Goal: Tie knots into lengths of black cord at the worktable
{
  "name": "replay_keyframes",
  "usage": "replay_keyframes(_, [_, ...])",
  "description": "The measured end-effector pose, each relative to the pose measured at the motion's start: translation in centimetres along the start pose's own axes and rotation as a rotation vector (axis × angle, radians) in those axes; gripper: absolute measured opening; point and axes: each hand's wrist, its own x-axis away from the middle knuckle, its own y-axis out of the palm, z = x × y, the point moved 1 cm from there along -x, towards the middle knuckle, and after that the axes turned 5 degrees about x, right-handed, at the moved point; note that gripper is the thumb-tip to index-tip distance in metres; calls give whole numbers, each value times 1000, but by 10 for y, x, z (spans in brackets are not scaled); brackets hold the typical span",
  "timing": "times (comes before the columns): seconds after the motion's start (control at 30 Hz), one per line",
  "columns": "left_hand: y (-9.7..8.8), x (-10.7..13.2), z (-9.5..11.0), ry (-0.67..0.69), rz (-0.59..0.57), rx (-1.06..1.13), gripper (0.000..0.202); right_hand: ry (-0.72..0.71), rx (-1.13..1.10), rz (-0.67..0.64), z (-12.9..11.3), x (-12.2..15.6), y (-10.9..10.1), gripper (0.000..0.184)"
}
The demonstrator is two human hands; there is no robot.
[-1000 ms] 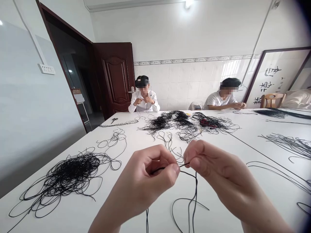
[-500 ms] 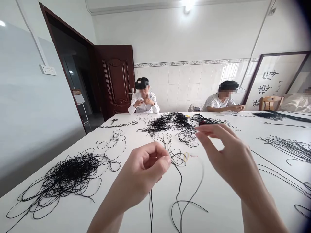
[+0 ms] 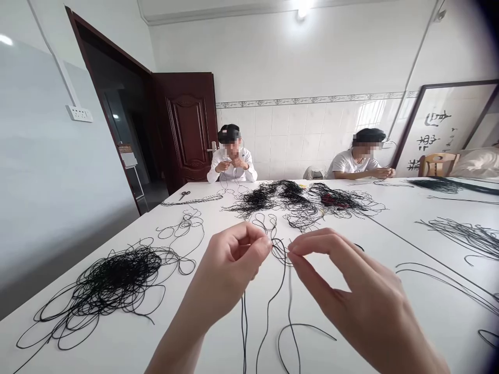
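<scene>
In front of me my left hand [image 3: 234, 265] is closed in a pinch on a thin black cord [image 3: 268, 306]. The cord bends out past the fingertips and drops toward the table's near edge. Two more strands [image 3: 244, 332] hang below this hand. My right hand [image 3: 358, 285] has thumb and forefinger pressed together, a short gap to the right of the left fingertips. From that pinch a greyish, slightly blurred cord strand [image 3: 289, 296] runs down, crossing a curved cord end on the table. Any knot at the left fingertips is too small to make out.
A tangled black cord pile [image 3: 117, 275] lies at left on the white table [image 3: 218, 332]. More cord bundles [image 3: 257, 200] lie at the back, with a dark red object [image 3: 331, 201] among them. Scissors [image 3: 184, 195] rest far left. Two people sit across, hands raised.
My right hand has moved left and down, its fingertips coming together close to my left hand. The cord strand has swung left with it. My left hand stays nearly in place, still pinched.
</scene>
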Motion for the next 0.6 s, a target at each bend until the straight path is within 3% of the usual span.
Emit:
replay_keyframes(0.13, [2, 1, 1, -2, 68, 14, 26, -56, -23, -18, -3, -1, -3, 18])
replay_keyframes(0.23, [1, 1, 1, 6, 34, 15, 27, -109, -12, 16, -5, -4, -2, 19])
replay_keyframes(0.33, [2, 0, 0, 26, 17, 43, 26, -78, 14, 33, -5, -5, 2, 11])
replay_keyframes(0.6, [5, 0, 0, 10, 19, 148, 22, -1, -42, 41, -1, -6, 7, 11])
